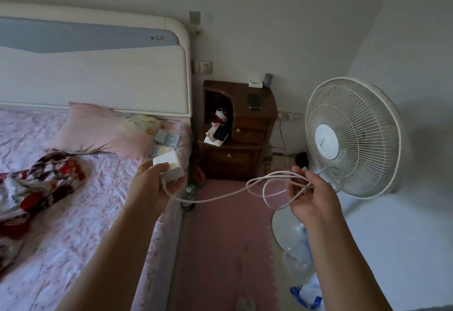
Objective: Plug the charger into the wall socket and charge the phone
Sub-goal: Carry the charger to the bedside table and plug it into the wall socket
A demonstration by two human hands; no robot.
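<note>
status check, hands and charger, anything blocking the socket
Left hand grips charger brick; right hand holds looped cable. Wall socket unplugged, clear. Phone on nightstand.

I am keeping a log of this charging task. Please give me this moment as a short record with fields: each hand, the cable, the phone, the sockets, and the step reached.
left hand: holds white charger brick
right hand: holds loops of white cable
cable: runs from brick to right hand, hanging slack between
phone: lies on wooden nightstand, not connected
wall socket: above nightstand, free
lower sockets: behind white fan
step: charger not yet plugged in
</note>
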